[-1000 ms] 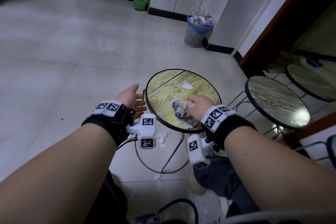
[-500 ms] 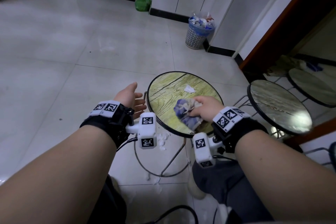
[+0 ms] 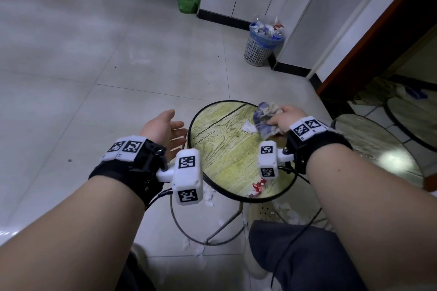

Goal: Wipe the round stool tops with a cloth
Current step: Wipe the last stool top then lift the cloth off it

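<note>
Your right hand [image 3: 282, 117] grips the crumpled cloth [image 3: 264, 118], fingers curled round it, pressing it on the round stool top [image 3: 227, 149] at about one o'clock of the disc. A white scrap [image 3: 248, 127] lies just beside the cloth, toward the centre; red bits [image 3: 259, 184] sit near the rim at five o'clock. Your left hand [image 3: 163, 130] hangs with fingers relaxed and spread (holding nothing) just off the rim at nine o'clock. A second stool [image 3: 378, 149] stands at three o'clock.
</note>
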`<state>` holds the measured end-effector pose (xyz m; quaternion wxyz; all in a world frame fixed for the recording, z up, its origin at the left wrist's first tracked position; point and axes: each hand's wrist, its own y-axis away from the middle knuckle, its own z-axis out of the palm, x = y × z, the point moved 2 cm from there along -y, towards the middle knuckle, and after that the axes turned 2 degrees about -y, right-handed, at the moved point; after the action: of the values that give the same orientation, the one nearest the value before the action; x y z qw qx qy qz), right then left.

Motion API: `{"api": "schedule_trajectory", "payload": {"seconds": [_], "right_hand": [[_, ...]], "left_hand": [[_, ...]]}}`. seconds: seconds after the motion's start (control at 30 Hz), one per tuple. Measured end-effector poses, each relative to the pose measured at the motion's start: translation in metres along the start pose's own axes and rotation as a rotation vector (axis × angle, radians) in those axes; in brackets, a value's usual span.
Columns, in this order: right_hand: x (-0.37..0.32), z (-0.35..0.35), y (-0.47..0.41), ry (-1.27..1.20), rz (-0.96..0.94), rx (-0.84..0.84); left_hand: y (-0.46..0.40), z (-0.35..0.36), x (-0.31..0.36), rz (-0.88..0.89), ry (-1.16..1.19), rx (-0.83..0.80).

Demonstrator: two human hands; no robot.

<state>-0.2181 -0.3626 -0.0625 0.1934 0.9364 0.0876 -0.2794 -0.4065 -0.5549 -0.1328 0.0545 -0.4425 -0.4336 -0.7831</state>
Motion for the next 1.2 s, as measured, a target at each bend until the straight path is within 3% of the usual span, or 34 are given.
{"api": "schedule_trajectory", "payload": {"seconds": [0.3,0.67,1.03,1.2], "right_hand": [[-0.034,0.027,-0.014,0.402,-0.169,-0.040],[-0.034,0.061,0.047,0.352,-0.445,-0.265],[-0.023,0.067,0.091,0.198,-0.401,-0.448],[-0.022,0.059,0.083,-0.009,-0.280,-0.329]], "left_hand": [[-0.001,0.000,0.006,0.012,0.031,0.011],[0.019,-0.023,0.010,0.063,0.050,0.054],[0.033,-0.045,0.012,0.076,0.059,0.056],[0.032,-0.043,0.009,0.063,0.064,0.025]]}}
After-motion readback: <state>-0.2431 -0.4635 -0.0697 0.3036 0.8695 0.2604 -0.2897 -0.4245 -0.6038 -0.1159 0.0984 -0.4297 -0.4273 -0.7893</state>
